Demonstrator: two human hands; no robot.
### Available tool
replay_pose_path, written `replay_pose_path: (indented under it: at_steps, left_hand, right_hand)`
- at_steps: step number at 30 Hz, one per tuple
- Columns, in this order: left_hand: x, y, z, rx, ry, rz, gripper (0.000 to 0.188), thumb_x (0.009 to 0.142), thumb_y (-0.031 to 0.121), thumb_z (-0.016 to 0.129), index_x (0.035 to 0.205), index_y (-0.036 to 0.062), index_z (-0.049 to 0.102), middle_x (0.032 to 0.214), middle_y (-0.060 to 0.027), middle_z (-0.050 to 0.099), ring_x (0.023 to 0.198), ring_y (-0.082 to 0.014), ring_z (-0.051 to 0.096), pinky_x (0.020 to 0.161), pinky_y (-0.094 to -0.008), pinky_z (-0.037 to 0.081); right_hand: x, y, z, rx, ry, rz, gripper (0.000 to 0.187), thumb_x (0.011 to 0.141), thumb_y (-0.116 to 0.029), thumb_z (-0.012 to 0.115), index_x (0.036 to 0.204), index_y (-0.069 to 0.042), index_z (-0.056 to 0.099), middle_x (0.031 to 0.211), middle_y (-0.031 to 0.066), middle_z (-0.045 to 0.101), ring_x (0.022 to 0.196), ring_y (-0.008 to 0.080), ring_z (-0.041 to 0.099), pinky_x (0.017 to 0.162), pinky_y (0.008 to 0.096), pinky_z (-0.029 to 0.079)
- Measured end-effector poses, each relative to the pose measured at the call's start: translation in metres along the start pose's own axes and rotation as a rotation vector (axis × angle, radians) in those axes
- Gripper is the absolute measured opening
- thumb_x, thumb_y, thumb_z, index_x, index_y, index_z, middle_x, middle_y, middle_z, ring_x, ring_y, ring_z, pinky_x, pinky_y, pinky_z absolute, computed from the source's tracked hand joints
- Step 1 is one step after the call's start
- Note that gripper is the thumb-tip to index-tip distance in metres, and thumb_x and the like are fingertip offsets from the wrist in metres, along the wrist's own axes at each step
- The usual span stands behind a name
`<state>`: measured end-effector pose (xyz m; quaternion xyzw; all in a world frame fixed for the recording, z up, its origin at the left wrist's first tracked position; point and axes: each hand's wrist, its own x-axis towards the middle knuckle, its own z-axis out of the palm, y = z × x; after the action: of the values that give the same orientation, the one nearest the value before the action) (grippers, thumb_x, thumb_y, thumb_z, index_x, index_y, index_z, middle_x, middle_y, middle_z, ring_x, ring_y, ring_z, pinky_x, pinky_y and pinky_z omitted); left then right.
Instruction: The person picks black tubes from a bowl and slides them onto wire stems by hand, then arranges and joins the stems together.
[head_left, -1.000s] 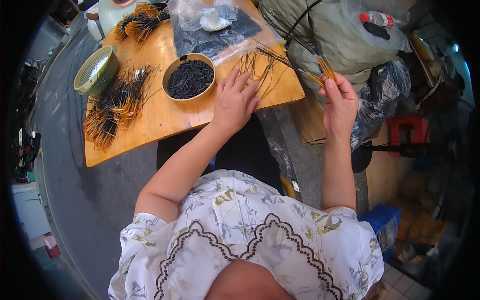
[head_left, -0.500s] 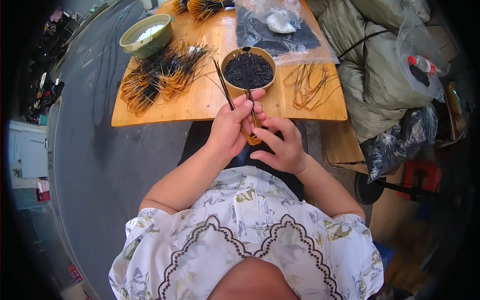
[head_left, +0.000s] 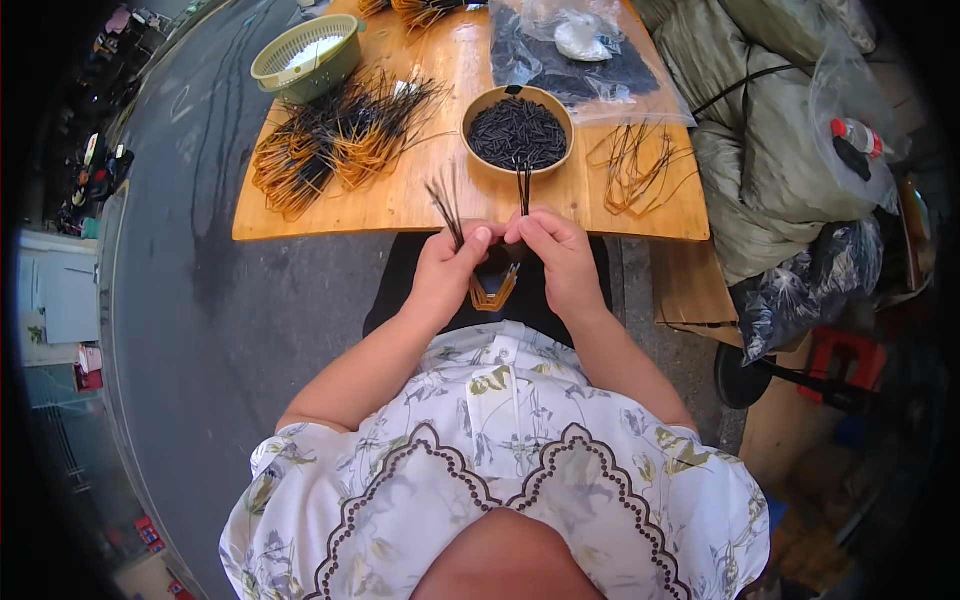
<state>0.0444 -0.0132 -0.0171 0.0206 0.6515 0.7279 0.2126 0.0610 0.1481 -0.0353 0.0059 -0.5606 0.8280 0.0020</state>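
Note:
Both hands hold a small bundle of thin wires [head_left: 488, 299], orange at the U-shaped bend and black toward the ends. My left hand [head_left: 443, 280] pinches one leg of the bundle between thumb and fingers, its black tips fanning upward. My right hand [head_left: 568, 265] is closed on the other leg, with black ends standing up above the fingertips. The bend hangs below and between the hands, over my lap. Just beyond them, a round tan bowl [head_left: 485, 166] on the table holds many short black tubes [head_left: 515, 130]; the right-hand wire ends reach its near rim.
On the wooden table [head_left: 430, 215] lie a heap of orange-black wires [head_left: 340, 140] at left and a few looser ones [head_left: 640, 170] at right. A green colander [head_left: 308, 82] and a clear bag [head_left: 640, 85] of black pieces stand farther back. Large sacks [head_left: 770, 170] crowd the right side.
My right hand has risen from the bend to grip the right leg's upper part. The bundle has dropped lower and its legs have spread apart. The view has shifted slightly.

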Motion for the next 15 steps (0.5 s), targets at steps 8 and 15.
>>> replay_pose_path:
  at_steps: [8,15]
  left_hand:
    - [0.012,0.035,-0.002,-0.273,-0.003,-0.103,0.024,0.09,0.01,0.059,0.109,-0.0038,0.062,0.081,-0.0036,0.063,0.062,-0.007,0.053,0.051,-0.0191,0.039]
    - [0.015,0.026,0.002,-0.326,-0.065,-0.213,0.023,0.088,0.008,0.059,0.106,-0.0047,0.063,0.073,-0.0054,0.062,0.054,-0.0102,0.051,0.049,-0.0176,0.037]
  right_hand:
    - [-0.009,-0.008,0.006,0.022,-0.051,0.166,0.019,0.092,-0.012,0.053,0.083,0.002,0.063,0.077,0.0027,0.062,0.073,0.0082,0.054,0.069,0.022,0.043]
    - [-0.002,0.007,0.011,0.064,-0.088,0.093,0.022,0.093,-0.011,0.051,0.083,0.004,0.064,0.076,0.0027,0.063,0.072,0.0068,0.055,0.069,0.0214,0.044]
